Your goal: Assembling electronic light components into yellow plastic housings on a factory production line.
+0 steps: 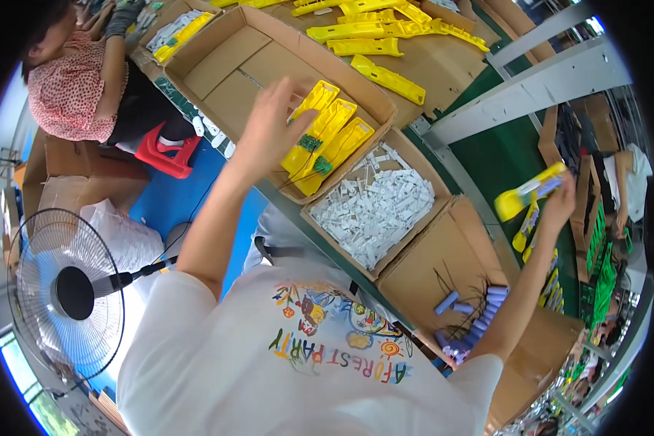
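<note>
My left hand [267, 129] is stretched out with its fingers spread, at the near edge of three yellow plastic housings [328, 138] with green circuit boards that stand in a big cardboard box [218, 65]. It holds nothing. My right hand [561, 205] is raised far to the right and grips a yellow housing with a bluish part [527, 192]. Below my right forearm, purple cylindrical cells [479, 312] lie in another cardboard box.
A box of small white parts [374, 207] sits between the two. More yellow housings [370, 43] lie on cardboard farther off. A grey metal frame [530, 87] crosses the right. Another person in a red-patterned top [73, 80] sits on a red stool [163, 152]. A fan [65, 291] stands at left.
</note>
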Demonstrator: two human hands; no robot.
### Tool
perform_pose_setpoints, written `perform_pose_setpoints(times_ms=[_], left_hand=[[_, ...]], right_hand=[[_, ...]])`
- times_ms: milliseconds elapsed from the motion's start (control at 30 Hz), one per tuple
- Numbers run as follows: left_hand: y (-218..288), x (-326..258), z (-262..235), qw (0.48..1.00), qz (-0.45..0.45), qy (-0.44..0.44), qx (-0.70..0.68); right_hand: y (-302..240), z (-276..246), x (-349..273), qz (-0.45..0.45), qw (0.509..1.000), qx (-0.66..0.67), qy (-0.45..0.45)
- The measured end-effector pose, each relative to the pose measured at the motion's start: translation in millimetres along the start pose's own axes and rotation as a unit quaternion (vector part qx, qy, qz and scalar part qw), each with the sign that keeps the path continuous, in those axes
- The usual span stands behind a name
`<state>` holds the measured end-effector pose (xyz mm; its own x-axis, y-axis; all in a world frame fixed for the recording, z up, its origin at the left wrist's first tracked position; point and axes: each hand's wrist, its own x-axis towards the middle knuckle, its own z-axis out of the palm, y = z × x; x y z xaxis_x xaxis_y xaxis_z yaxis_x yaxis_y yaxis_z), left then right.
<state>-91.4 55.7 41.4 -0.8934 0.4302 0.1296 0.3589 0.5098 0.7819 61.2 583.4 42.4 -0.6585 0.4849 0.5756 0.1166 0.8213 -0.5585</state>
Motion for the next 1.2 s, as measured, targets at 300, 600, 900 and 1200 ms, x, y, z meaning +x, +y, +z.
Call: perform_pose_setpoints(times_ms=[300, 600, 900, 1200], left_hand=[[-14, 14, -2, 0.974, 0.037, 0.17, 0.145], [78, -55, 56, 0.626, -0.288, -0.177, -0.702], [88, -91, 79, 0.731, -0.162, -0.271, -0.605], [86, -98, 92, 0.777, -0.08, -0.334, -0.527]], right_hand=[[67, 29, -13, -0.085, 0.89, -0.443, -0.067], [-239, 57, -135, -0.408, 0.851, 0.15, -0.295], [-282, 33, -176, 0.105, 0.929, 0.235, -0.267], [-156, -64, -216, -0.101, 0.905, -0.189, -0.369]])
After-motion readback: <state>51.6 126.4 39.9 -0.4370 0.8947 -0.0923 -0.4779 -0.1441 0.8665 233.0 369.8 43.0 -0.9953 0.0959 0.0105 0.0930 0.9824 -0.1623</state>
